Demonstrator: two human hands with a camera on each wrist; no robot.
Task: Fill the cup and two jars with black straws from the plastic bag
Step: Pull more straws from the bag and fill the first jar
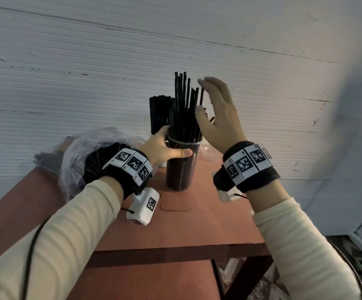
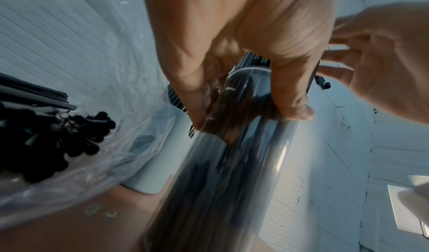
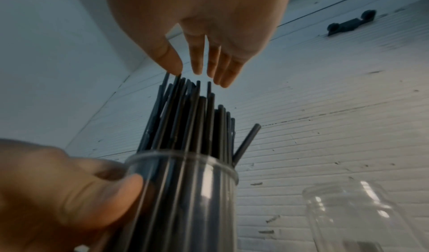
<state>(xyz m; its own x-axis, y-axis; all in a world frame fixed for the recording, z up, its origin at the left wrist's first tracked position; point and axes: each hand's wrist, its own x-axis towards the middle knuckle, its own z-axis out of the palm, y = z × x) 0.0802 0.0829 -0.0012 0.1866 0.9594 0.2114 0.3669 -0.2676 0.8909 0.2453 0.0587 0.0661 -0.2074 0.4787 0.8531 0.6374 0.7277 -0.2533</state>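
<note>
— Which step is this?
— Settling straws (image 1: 184,105) into the clear jar (image 1: 182,165), which stands mid-table (image 1: 175,230), towards the back edge. The left hand (image 1: 165,148) grips it below the rim.
— And the right hand (image 1: 219,113)?
— Flat, fingers straight, against the straw tops, holding nothing. Next, probably, tap them level, then fetch more from the plastic bag (image 1: 78,156) at the left edge.

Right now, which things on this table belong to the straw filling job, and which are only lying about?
Job:
- clear jar, gripped by left hand
- black straws in it
- right hand, open beside the straws
- plastic bag of straws
- empty jar

Lying about:
- black clip on the wall
</note>
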